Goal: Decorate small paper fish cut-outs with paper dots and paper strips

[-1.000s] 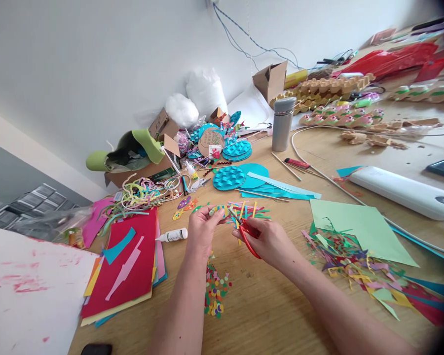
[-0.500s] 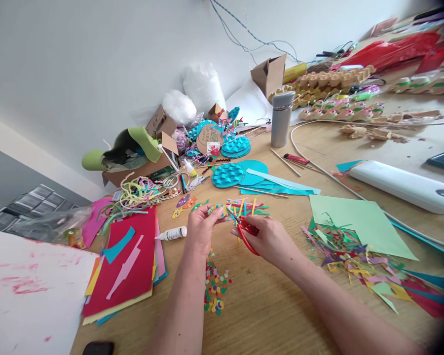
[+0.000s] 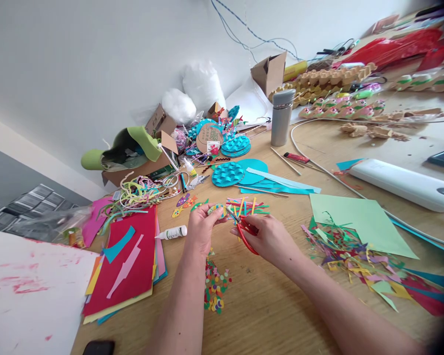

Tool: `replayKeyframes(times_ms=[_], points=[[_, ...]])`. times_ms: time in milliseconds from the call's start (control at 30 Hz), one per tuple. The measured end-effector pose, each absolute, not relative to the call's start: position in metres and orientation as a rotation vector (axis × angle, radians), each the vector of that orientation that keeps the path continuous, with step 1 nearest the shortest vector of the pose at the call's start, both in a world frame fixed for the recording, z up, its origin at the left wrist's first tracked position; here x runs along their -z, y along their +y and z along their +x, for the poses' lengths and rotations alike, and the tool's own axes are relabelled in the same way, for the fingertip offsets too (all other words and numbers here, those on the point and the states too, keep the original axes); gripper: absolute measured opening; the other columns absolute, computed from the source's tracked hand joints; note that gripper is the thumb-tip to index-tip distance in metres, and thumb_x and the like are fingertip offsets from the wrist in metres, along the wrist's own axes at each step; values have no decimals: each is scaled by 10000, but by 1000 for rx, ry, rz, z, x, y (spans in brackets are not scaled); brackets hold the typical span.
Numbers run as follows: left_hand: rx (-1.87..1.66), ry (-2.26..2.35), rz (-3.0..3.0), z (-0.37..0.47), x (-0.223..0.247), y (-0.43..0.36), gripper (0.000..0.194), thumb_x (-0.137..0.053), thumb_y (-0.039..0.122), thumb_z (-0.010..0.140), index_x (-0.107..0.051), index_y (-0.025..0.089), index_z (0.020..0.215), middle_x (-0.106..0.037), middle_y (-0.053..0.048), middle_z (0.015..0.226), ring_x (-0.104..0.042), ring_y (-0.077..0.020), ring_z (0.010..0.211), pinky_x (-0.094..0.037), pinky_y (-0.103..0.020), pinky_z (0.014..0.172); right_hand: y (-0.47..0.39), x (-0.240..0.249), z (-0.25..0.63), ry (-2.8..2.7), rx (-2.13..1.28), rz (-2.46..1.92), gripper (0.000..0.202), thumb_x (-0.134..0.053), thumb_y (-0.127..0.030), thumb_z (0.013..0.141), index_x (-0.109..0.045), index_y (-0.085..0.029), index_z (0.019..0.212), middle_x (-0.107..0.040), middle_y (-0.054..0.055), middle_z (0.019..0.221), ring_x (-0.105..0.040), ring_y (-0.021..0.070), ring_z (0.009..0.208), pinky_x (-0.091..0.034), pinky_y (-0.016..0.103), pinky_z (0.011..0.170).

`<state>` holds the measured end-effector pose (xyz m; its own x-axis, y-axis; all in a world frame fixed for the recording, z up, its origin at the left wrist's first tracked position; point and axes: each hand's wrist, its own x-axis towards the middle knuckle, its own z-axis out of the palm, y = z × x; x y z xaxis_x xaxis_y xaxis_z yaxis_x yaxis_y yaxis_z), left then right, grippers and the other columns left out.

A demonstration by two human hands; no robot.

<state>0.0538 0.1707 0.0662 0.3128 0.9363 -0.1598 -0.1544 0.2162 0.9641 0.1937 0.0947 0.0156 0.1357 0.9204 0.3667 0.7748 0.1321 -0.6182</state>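
At the far left, a white board (image 3: 29, 291) with red smudges leans into view beside a stack of coloured paper (image 3: 129, 266), its red top sheet bearing a blue scrap and a pink scrap. Just right of the stack, a white glue bottle (image 3: 173, 232) lies on its side on the wooden surface (image 3: 274, 301), nozzle pointing left. Small paper fish (image 3: 185, 199) lie beyond it.

Next comes the left hand (image 3: 201, 228), thumb and fingers clamped on a small striped paper piece (image 3: 215, 209). That piece is held above the surface, its long axis running roughly left to right; the fingers partly cover it. Below, beside the left forearm, lies a scatter of paper dots (image 3: 215, 298).

To the right of the piece, the scissors (image 3: 241, 232) slant from lower right to upper left, red handles towards the person and blade tips pointing at the piece's right end. Whether the blades touch it, I cannot tell. The right hand (image 3: 272, 237) is wrapped around the handles. Coloured paper strips (image 3: 261, 207) lie just behind the blades. Further right are a pale green sheet (image 3: 366, 224) and a heap of paper scraps (image 3: 370, 268).
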Motion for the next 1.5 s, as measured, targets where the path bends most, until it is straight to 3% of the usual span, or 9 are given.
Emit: replayKeyframes(times_ms=[800,1500], points=[[-903,977,1156,51,-62,174,243,-812,270,560,-696,124,715,-675,0,661,-631,-109,608,-532,-231,629,94,-17,194,-1720,-114,-1684,430,-451,-492,935,-481,-209,613,-599,5,559,-546,134,536,-338,259,640],[-882,1010,1151,49,-65,175,238,-812,251,521,-691,109,669,-643,3,634,-584,-94,589,-530,-239,627,94,-11,199,-1732,-82,-1644,397,-530,-479,922,-572,-197,646,-651,-2,576,-591,134,567,-316,274,693]])
